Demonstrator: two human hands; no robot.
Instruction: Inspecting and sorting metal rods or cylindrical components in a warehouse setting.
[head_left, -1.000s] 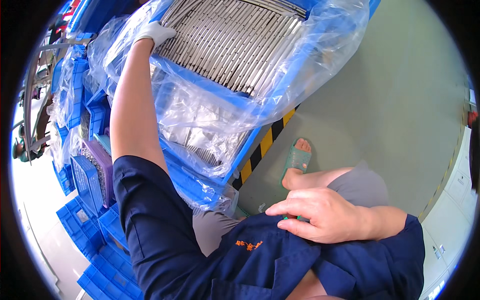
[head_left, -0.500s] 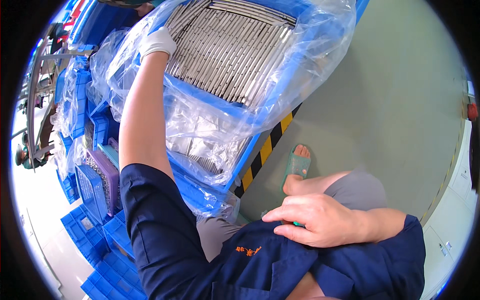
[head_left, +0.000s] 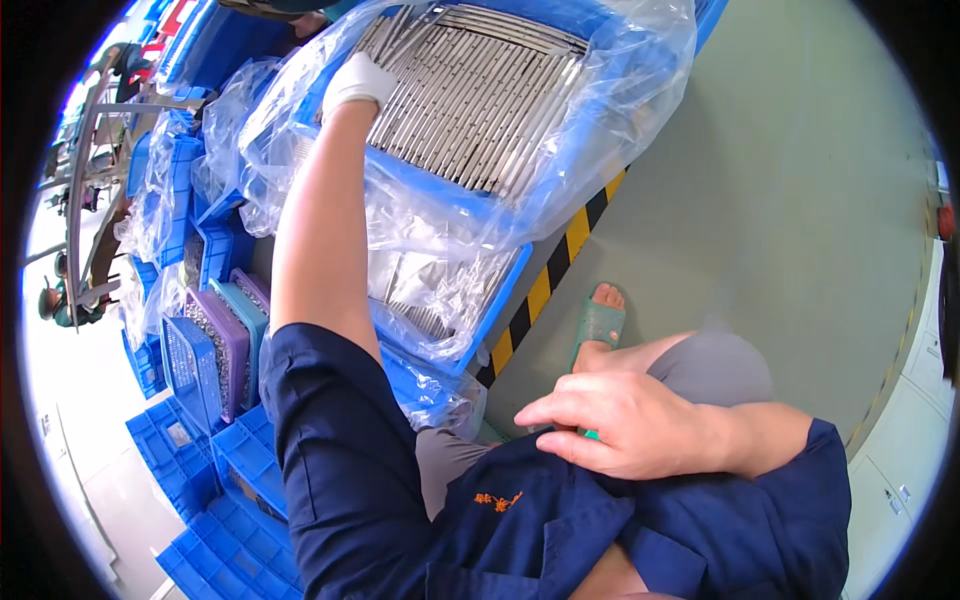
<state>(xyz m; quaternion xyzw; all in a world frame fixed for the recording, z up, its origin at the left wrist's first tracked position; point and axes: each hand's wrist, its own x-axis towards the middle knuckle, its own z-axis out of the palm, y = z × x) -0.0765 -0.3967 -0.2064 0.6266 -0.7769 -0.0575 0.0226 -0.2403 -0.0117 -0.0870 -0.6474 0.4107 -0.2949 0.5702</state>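
My left hand (head_left: 358,84), in a white glove, reaches to the left side of a blue crate (head_left: 432,178) lined with clear plastic. Thin silvery metal strips (head_left: 480,105) lie close together in rows inside it. The glove rests against the left ends of the strips, where a few loose strips (head_left: 405,38) lie aslant; its fingertips are hidden. Bare and held over my lap, my right hand (head_left: 630,425) has its fingers curled around a small green thing (head_left: 591,435). Only a bit of that thing shows between thumb and fingers.
Below the strips stands another blue crate (head_left: 490,318) with plastic and more metal strips. Purple and blue trays (head_left: 228,345) and empty blue crates (head_left: 240,550) are stacked at left. Yellow-black floor tape (head_left: 540,292) runs beside the crates. Part of another person (head_left: 290,8) shows at the top.
My gloved left hand has shifted slightly right over the strips. The crates appear a little shifted in the view. My right hand has barely moved.
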